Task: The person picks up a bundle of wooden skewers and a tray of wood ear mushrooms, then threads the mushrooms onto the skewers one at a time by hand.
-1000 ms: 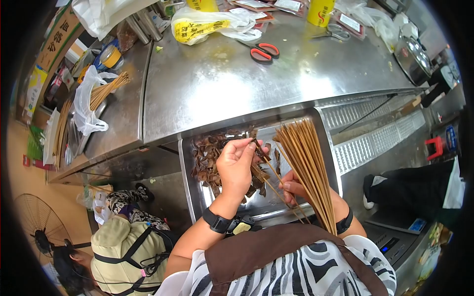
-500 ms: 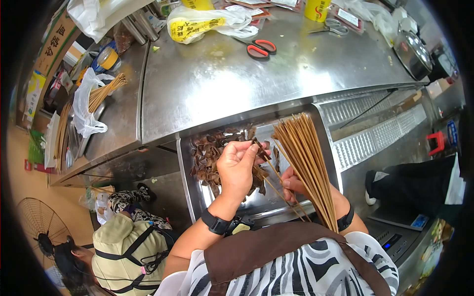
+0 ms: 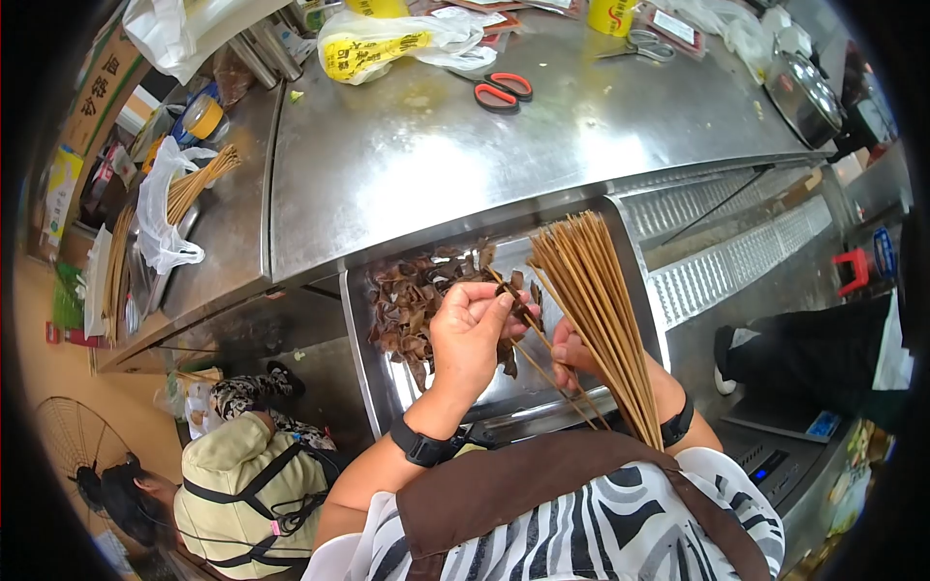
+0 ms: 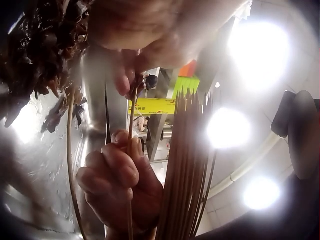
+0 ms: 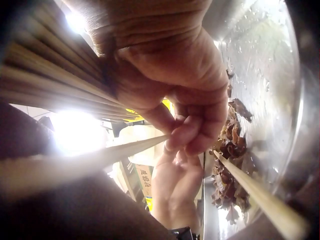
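In the head view my left hand (image 3: 463,339) pinches a dark piece of wood ear fungus (image 3: 520,308) at the upper end of a bamboo skewer. My right hand (image 3: 573,351) grips that thin skewer (image 4: 131,117) lower down, between thumb and fingers. A second skewer (image 5: 260,195) slants beside it, over the tray. A thick bundle of bamboo skewers (image 3: 599,315) leans along my right hand and forearm, partly hiding them. Below my hands is a metal tray (image 3: 360,373) with a heap of wet brown wood ear fungus (image 3: 407,305) on its left side.
Beyond the tray stretches a steel table (image 3: 387,145) with red-handled scissors (image 3: 502,92), a plastic bag (image 3: 373,48) and grey scissors (image 3: 647,45). More skewers (image 3: 203,184) lie at the left. Another person (image 3: 252,494) is at lower left, near a fan (image 3: 82,436).
My left fingertips have shifted slightly down along the skewer, closer to my right hand. The head view has moved a little, so the table appears farther up and left. Both hands keep their hold.
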{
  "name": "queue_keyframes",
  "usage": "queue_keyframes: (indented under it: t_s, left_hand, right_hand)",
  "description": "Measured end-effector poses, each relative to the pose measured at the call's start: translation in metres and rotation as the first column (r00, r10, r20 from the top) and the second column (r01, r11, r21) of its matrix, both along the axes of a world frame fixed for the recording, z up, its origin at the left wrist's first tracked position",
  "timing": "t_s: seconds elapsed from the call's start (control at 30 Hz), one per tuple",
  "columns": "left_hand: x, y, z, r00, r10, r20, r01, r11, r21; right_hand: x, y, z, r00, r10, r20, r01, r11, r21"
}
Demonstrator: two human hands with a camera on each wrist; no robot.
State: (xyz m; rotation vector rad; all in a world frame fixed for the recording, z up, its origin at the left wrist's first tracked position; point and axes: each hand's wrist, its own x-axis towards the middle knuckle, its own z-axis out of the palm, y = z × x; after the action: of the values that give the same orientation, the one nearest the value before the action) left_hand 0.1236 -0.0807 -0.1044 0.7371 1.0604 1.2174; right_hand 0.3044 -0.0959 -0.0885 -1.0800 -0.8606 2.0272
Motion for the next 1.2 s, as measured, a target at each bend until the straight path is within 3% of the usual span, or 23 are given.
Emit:
queue_keyframes:
  t_s: [0.2,0.27,0.7,0.77,0.83,0.87,0.93,1.0,1.03,1.1,1.13,1.2]
  left_hand:
    - [0.0,-0.002,0.004,0.994,-0.023,0.107,0.026,0.999,-0.023]
    - [0.0,-0.002,0.001,0.995,-0.035,0.095,0.04,0.998,-0.048]
    - [-0.003,0.0,0.004,0.993,-0.107,0.057,0.116,0.977,-0.179]
    - [-0.003,0.002,0.0,0.992,-0.116,0.057,0.124,0.976,-0.179]
    - [-0.004,0.005,-0.008,0.991,-0.121,0.058,0.13,0.975,-0.178]
    - [-0.005,0.007,-0.015,0.988,-0.152,0.024,0.153,0.971,-0.183]
    - [-0.005,0.009,-0.02,0.983,-0.181,-0.008,0.176,0.966,-0.189]
    - [-0.002,0.012,-0.021,0.963,-0.242,-0.121,0.213,0.954,-0.212]
    - [-0.002,0.012,-0.024,0.963,-0.243,-0.119,0.215,0.954,-0.21]
    - [-0.002,0.013,-0.034,0.892,-0.258,-0.372,0.216,0.965,-0.149]
    - [-0.002,0.013,-0.037,0.891,-0.258,-0.374,0.219,0.965,-0.146]
    - [-0.006,0.013,-0.038,0.805,-0.243,-0.541,0.231,0.969,-0.091]
  right_hand:
    - [0.001,0.001,0.005,1.0,-0.007,-0.03,0.006,0.999,-0.038]
    - [0.001,0.0,0.003,0.999,0.022,0.045,-0.023,1.0,0.015]
    - [-0.002,-0.001,-0.003,0.999,0.016,0.042,-0.016,1.0,0.005]
    - [0.002,0.0,-0.024,0.981,-0.037,0.192,-0.016,0.964,0.264]
    - [0.007,0.003,-0.018,0.99,-0.003,0.139,-0.036,0.961,0.275]
    - [0.008,0.004,-0.013,0.996,0.026,0.084,-0.049,0.958,0.284]
    - [0.011,-0.003,0.015,0.984,0.154,0.086,-0.163,0.98,0.118]
    - [0.019,-0.001,0.012,0.926,0.354,-0.135,-0.35,0.935,0.047]
    - [0.017,-0.001,0.011,0.927,0.352,-0.132,-0.349,0.936,0.048]
    - [0.011,0.0,0.008,0.942,0.336,0.002,-0.336,0.941,0.037]
    - [0.012,0.001,0.003,0.942,0.334,0.003,-0.334,0.942,0.04]
    - [0.013,0.002,-0.008,0.938,0.345,-0.019,-0.343,0.937,0.069]
